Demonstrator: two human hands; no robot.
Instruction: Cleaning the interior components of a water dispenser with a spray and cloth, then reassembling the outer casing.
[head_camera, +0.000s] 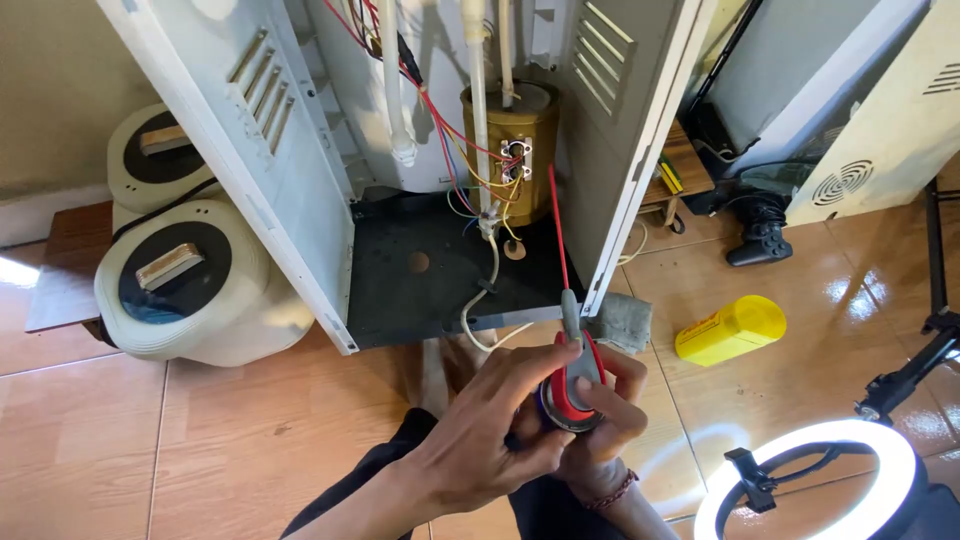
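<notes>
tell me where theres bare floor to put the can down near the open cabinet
Bare tile lies left of the hands, below the white drums, and a smaller patch sits between the yellow bottle and the ring light. It is crowded inside the cabinet around the brass tank and wires, and where both hands hold the can.

A spray can (570, 392) topped in red and grey is seen, with a thin red straw (556, 225). A brass-gold tank (512, 150) is shown inside a white cabinet (240, 150); a yellow bottle (730, 329) lies on glossy tan floor (150, 450).
</notes>
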